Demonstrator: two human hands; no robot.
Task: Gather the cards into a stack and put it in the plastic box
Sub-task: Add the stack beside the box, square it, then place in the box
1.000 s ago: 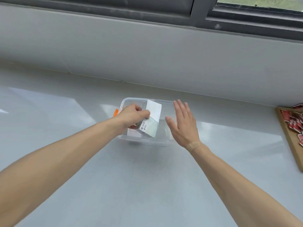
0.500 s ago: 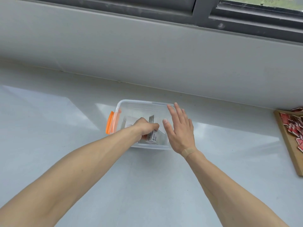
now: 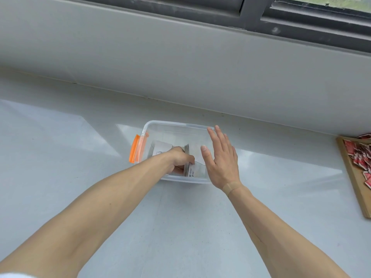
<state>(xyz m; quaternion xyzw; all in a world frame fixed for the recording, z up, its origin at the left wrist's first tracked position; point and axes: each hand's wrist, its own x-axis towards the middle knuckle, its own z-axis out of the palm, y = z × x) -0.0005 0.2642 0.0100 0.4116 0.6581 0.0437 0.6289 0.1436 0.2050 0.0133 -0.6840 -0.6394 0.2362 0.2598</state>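
A clear plastic box point(image 3: 176, 125) with an orange latch point(image 3: 134, 148) on its left side stands on the pale counter near the wall. My left hand point(image 3: 179, 159) reaches down inside the box and grips a stack of white cards point(image 3: 188, 167), which stands on edge and leans against the box floor. A loose white card point(image 3: 161, 150) lies flat in the box behind my hand. My right hand point(image 3: 221, 159) hovers flat with fingers spread at the box's right wall and holds nothing.
A wooden tray point(image 3: 353, 177) with several red-backed cards point(image 3: 359, 155) lies at the right edge of the counter. A grey wall rises just behind the box, with a dark window frame above it.
My left hand has lowered the card stack from above the rim down into the box. My right hand has shifted slightly closer to the box's right wall.
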